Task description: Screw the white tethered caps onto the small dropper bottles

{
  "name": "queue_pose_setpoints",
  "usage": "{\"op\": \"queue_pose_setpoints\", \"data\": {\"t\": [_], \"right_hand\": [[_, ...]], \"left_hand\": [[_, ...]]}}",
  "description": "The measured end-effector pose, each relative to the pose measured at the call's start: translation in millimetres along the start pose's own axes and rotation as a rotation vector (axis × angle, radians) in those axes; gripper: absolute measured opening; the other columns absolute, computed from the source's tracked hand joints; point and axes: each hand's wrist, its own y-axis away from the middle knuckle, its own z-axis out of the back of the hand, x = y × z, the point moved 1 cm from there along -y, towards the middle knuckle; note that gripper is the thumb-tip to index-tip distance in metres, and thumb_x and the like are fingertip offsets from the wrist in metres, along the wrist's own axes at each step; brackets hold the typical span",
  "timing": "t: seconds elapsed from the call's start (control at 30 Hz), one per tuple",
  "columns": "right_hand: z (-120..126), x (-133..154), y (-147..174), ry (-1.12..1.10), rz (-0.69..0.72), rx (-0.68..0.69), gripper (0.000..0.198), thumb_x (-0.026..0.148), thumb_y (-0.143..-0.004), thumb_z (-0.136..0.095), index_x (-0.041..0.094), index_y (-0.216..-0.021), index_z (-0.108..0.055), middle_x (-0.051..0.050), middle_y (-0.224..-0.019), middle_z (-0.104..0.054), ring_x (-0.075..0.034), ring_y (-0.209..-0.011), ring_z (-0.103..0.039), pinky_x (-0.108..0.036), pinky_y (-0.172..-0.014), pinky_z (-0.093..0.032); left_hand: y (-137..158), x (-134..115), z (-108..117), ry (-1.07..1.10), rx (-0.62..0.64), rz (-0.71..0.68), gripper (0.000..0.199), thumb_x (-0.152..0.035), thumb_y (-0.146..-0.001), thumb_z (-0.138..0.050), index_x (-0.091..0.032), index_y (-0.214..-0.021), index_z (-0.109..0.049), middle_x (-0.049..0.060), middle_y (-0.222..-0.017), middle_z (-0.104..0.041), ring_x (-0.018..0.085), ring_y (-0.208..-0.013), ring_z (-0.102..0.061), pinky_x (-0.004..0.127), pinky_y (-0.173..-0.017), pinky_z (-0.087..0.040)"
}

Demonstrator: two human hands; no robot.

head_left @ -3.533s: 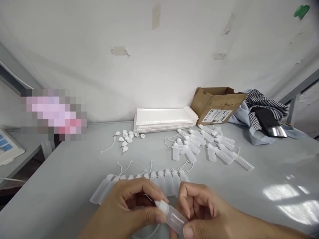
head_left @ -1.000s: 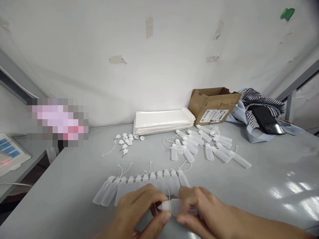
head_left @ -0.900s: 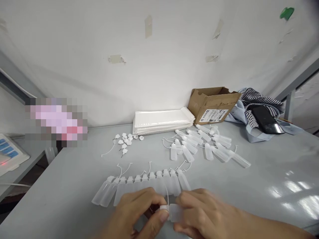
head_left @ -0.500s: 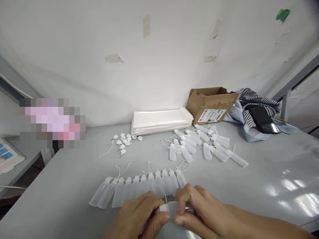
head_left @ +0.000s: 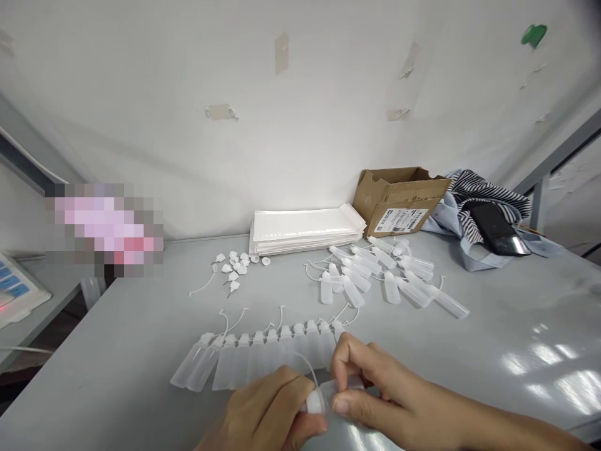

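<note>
Near the front edge, both hands are on one translucent plastic squeeze bottle (head_left: 330, 388). My left hand (head_left: 275, 410) is closed on its white cap (head_left: 314, 401), from which a thin strap curves up. My right hand (head_left: 375, 388) pinches the bottle's body between thumb and fingers; part of the body is hidden by them. Just beyond, a row of similar capped bottles (head_left: 251, 360) lies side by side, straps pointing away from me. Farther back, small white caps (head_left: 239, 266) lie in a loose group, some with dark needle tips.
A loose pile of more bottles (head_left: 369, 269) lies on the grey table (head_left: 507, 319) at right centre. Along the wall are stacked white padded mailers (head_left: 300, 227), a cardboard box (head_left: 404, 203), and a striped cloth (head_left: 493, 188) with a black device (head_left: 498, 228). A blurred pink patch (head_left: 103, 219) is at left.
My left fingers have shifted round the cap, and more of the white cap shows. My right hand keeps its pinch on the bottle. The view has moved slightly.
</note>
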Motion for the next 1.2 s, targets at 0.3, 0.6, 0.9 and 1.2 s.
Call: {"op": "queue_pose_setpoints", "data": {"t": [0.3, 0.6, 0.9, 1.2], "right_hand": [[-2, 7, -5, -0.309, -0.054, 0.058, 0.032, 0.044, -0.086, -0.060, 0.021, -0.083, -0.038, 0.008, -0.057, -0.044, -0.006, -0.051, -0.038, -0.017, -0.047, -0.028], [30, -13, -12, 0.064, 0.172, -0.504, 0.022, 0.039, -0.094, -0.046, 0.020, -0.083, -0.043, 0.001, -0.067, -0.054, -0.011, -0.057, -0.049, -0.023, -0.052, -0.039], [82, -35, -18, 0.546, 0.061, -0.914, 0.019, 0.039, -0.091, -0.048, 0.023, -0.083, -0.043, 0.007, -0.048, -0.046, -0.012, -0.037, -0.044, -0.024, -0.046, -0.036], [98, -39, -15, 0.838, -0.127, -0.999, 0.017, 0.033, -0.090, -0.048, 0.020, -0.092, -0.059, -0.008, -0.094, -0.068, -0.015, -0.048, -0.057, -0.031, -0.055, -0.042]], "left_hand": [[1, 4, -1, 0.001, 0.028, -0.049, 0.018, -0.028, -0.098, -0.040, -0.017, -0.101, -0.054, 0.001, -0.067, -0.061, 0.011, -0.054, -0.056, 0.019, -0.052, -0.047], [-19, 55, 48, -0.248, 0.096, 0.502, 0.027, -0.035, -0.095, -0.038, -0.022, -0.092, -0.061, 0.004, -0.094, -0.066, 0.017, -0.077, -0.061, 0.027, -0.066, -0.050], [-6, 124, 72, -0.307, 0.222, 0.694, 0.046, -0.052, -0.089, -0.038, -0.025, -0.117, -0.063, 0.008, -0.111, -0.067, 0.027, -0.101, -0.061, 0.039, -0.080, -0.051], [-7, 123, 67, -0.287, 0.241, 0.671, 0.045, -0.047, -0.090, -0.036, -0.023, -0.107, -0.070, 0.009, -0.110, -0.063, 0.023, -0.090, -0.061, 0.036, -0.079, -0.050]]}}
